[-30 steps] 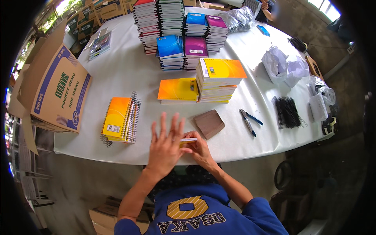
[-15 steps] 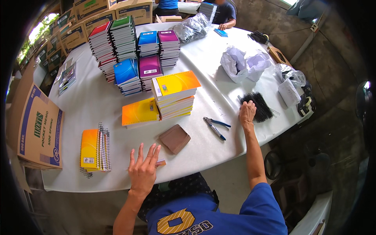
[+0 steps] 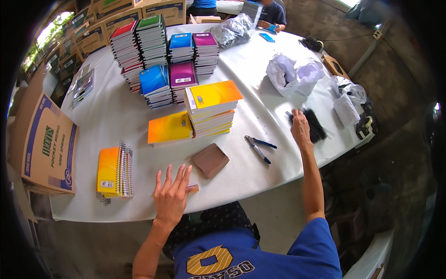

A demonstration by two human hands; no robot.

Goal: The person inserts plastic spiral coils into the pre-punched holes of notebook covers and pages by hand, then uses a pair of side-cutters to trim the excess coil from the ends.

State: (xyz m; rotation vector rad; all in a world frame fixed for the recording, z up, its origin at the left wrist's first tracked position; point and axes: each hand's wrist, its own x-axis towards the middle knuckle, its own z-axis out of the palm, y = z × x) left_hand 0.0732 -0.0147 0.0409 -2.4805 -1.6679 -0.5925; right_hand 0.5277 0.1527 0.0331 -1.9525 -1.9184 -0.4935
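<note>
My left hand lies with fingers spread near the table's front edge, over an orange-edged notebook that it mostly hides. At the right, my right hand reaches into a pile of black spiral binding coils, its fingers bunched at the pile's left side. Blue-handled pliers lie open between my hands. Next to them is a brown block-like pad. Left of my left hand stands a row of spiral-bound yellow notebooks.
Loose yellow notebooks form a tall stack and a lower one. Behind are piles of red, green, blue and purple notebooks. A carton stands left; white plastic bags lie right. Across the table, a person's hands hold something blue.
My right hand has shifted slightly up and to the left edge of the coil pile. My left hand stays over the notebook. The person opposite has lifted a blue item.
</note>
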